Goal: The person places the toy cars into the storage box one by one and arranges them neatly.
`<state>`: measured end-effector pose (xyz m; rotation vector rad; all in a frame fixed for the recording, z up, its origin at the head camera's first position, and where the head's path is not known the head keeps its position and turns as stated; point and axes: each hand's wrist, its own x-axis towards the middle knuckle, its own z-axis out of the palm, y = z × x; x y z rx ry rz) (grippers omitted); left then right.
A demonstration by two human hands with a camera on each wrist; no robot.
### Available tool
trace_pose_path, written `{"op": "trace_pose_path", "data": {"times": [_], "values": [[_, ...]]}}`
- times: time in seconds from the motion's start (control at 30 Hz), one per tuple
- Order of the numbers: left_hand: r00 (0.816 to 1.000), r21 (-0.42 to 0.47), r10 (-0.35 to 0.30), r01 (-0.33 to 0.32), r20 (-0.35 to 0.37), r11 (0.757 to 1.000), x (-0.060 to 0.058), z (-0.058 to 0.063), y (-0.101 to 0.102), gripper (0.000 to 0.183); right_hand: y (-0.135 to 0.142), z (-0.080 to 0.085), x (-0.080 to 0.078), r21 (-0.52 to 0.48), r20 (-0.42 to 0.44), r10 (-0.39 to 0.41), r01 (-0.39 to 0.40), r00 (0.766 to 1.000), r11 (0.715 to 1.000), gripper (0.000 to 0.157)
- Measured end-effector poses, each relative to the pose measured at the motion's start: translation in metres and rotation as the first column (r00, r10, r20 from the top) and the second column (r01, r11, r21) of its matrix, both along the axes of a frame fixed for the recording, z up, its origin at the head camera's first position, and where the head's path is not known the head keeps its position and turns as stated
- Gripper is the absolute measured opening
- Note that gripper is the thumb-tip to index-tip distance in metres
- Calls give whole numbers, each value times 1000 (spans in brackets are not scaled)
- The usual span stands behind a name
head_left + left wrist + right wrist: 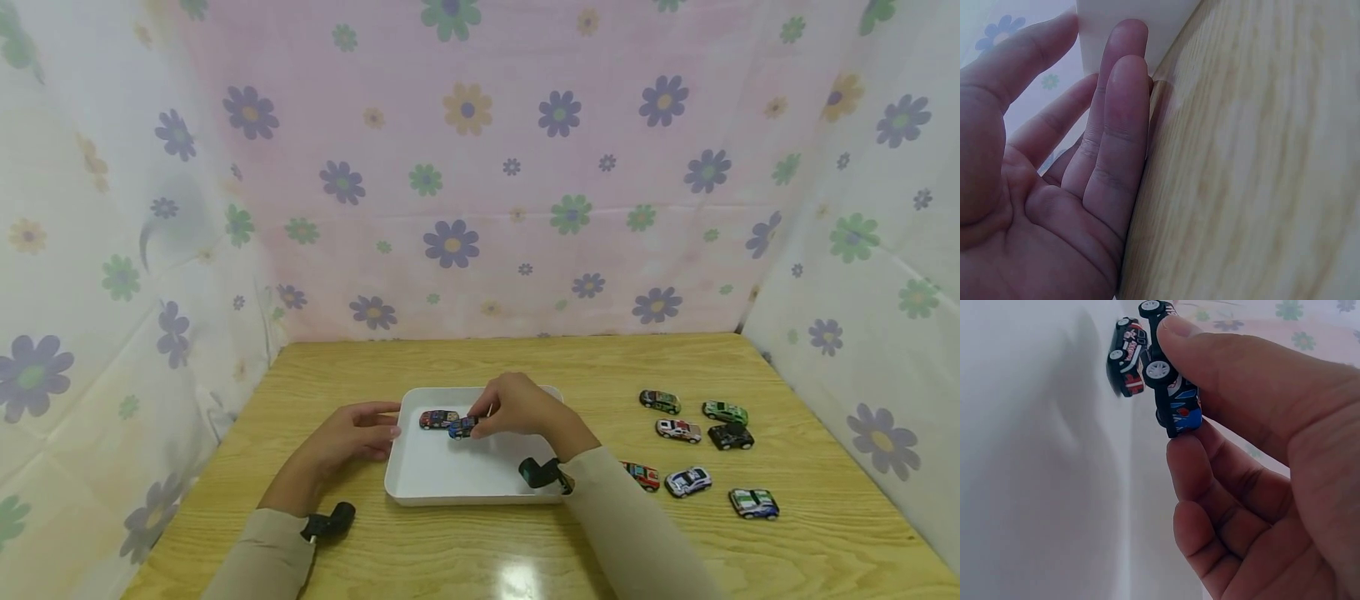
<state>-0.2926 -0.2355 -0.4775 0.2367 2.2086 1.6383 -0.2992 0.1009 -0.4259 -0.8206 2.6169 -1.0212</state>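
My right hand pinches a blue and black toy car over the white tray. In the right wrist view that toy car is tilted, its wheels toward the tray floor, with the thumb on one side. Just beyond it a red and black toy car stands on the tray floor. My left hand is at the tray's left wall, its fingers fairly straight; in the left wrist view the fingertips meet the white wall, and the palm holds nothing.
Several toy cars stand on the wooden table right of the tray, among them a green one, a black one and a white-and-green one. A red one is partly behind my right sleeve. Flowered cloth hangs around the table.
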Motion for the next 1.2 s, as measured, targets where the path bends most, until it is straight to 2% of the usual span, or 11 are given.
{"op": "trace_pose_path", "data": {"times": [0.27,0.5,0.97,1.2], "values": [[1000,6,-16,16,-5,1000,-1,-1,-1,69,-14,-5,-4,44,-30,10,-9,1000,999,25],[1000,5,-24,24,-11,1000,-2,-2,-2,69,-27,-11,-6,24,-34,19,-18,999,1000,25],[1000,-2,-26,26,-2,1000,-2,0,-2,70,-41,-16,-6,45,-19,-26,27,999,999,20],[1000,-7,-29,29,-9,1000,-3,-2,-3,70,-46,-18,-6,53,-51,-29,31,998,998,20]]}}
